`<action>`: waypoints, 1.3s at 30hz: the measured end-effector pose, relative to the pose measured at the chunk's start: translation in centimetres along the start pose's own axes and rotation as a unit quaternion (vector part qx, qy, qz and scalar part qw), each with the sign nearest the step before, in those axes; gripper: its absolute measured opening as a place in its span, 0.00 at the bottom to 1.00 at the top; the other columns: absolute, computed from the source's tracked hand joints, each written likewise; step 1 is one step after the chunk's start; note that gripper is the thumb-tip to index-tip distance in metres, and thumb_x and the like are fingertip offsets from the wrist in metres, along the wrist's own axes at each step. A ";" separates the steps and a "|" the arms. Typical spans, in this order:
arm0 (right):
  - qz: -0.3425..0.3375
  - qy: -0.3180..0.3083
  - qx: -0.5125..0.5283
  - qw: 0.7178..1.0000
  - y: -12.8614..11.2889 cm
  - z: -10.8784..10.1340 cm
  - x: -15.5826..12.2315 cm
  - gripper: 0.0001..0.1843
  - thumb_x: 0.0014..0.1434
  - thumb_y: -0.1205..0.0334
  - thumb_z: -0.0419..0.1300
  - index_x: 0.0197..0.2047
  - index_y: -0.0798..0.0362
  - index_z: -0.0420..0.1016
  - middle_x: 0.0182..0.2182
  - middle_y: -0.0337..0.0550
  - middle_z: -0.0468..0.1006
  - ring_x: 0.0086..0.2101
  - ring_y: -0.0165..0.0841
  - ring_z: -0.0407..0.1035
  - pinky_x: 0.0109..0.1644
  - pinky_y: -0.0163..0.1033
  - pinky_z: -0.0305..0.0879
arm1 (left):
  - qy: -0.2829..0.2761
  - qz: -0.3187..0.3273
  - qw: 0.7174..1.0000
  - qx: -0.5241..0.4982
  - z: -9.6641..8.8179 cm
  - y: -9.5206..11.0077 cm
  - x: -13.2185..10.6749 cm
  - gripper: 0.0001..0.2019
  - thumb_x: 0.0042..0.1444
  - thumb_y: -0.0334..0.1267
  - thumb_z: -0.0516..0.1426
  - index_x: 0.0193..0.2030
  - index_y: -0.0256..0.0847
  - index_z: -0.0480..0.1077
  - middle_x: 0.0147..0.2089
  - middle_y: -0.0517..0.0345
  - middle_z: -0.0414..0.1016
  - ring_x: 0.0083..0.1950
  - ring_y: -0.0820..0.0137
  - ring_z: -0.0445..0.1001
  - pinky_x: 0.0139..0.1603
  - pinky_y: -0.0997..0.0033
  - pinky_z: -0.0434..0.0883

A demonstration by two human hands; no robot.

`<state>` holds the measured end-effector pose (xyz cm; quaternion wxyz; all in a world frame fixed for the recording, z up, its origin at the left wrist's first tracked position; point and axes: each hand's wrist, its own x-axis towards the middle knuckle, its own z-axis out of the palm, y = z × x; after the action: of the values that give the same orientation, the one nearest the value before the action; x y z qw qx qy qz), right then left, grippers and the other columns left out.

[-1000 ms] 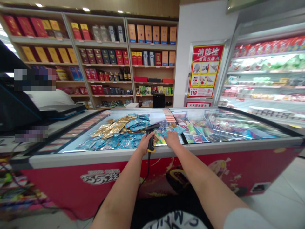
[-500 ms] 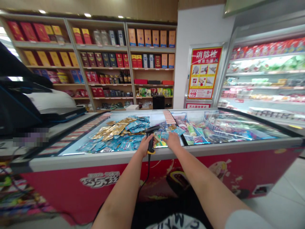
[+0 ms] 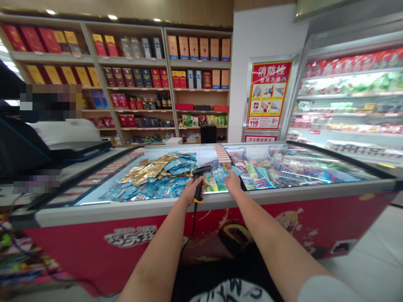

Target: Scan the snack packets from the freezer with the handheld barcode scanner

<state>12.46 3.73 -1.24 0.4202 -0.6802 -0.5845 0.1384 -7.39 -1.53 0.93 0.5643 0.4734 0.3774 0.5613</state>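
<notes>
Plainly, "119" and "消防栓使用方法" read on the red-and-yellow rectangular poster (image 3: 269,95) well beyond both grips. The left hand (image 3: 190,191) wraps a black-and-yellow pistol-shaped plastic scanner (image 3: 201,170); just past the right hand (image 3: 233,183) lies a shiny blue packet (image 3: 236,171), whether pinched I cannot tell.

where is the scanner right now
In the head view, the scanner is near the middle, in the left hand at the freezer's front rim, between the packet pile and the right hand.
</notes>
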 end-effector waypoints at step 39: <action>-0.026 0.048 -0.084 0.995 -0.2 -0.5 -0.5 0.25 0.59 0.70 0.48 0.58 0.62 0.69 0.61 0.58 0.64 0.60 0.43 0.60 0.62 0.41 0.56 | 0.035 0.039 0.998 -0.016 -0.1 0.1 -0.7 0.23 0.40 0.55 0.65 0.33 0.37 0.69 0.26 0.60 0.71 0.21 0.76 0.66 0.20 0.76 0.63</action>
<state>12.53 3.05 -0.98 0.3927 -0.7031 -0.5911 0.0453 -7.57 -2.18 0.97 0.5362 0.4582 0.3694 0.6051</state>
